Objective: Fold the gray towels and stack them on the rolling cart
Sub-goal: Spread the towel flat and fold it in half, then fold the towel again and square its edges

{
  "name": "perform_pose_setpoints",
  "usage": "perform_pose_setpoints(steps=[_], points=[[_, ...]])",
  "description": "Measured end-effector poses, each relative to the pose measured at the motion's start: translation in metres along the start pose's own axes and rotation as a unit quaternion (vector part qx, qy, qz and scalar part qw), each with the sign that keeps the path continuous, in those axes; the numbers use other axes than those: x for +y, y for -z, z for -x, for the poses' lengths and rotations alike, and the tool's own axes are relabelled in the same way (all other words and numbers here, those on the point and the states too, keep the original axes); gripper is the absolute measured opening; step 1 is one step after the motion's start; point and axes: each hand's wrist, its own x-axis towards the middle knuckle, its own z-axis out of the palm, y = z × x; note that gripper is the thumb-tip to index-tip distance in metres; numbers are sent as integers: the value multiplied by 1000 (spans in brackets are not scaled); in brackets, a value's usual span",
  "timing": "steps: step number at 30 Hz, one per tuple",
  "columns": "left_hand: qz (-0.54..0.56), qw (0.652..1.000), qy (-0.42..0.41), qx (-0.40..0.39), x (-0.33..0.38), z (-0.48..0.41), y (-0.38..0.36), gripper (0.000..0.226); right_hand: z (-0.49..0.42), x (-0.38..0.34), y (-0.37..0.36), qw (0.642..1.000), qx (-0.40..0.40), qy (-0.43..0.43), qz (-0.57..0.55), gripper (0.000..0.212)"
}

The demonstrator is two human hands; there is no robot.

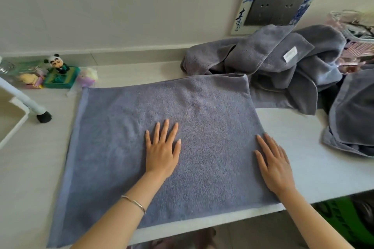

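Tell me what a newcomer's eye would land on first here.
First comes the gray towel, spread flat across the middle of the white table. The left hand lies flat on its centre and the right hand lies flat at its right edge. Next is the crumpled heap of gray towels at the back right, and a small panda figurine stands at the back left.

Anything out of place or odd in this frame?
Nothing spilled or damaged. The towel under the left hand and right hand lies flat. Only the crumpled towel heap at back right stands out, lapping over the lower edge of the wall socket.
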Motion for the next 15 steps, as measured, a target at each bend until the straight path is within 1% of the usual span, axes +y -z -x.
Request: perform_pose_setpoints(steps=[3,6,7,9,12,15], points=[[20,1000,-19,9,-16,21,1,63,17,14,7,999,15,-31,-28,62],[18,998,-62,10,-30,55,3,65,34,13,15,989,50,-100,-98,45],[13,997,-77,8,-31,68,4,66,40,12,19,981,46,-130,-138,41],[-5,996,-90,-2,-33,92,6,67,47,11,28,962,0,-175,-210,37],[-12,999,-47,-16,-45,120,8,68,56,11,42,950,-67,-185,-243,29],[19,1000,0,-23,-67,140,11,68,64,-1,61,929,-76,-180,-313,26]])
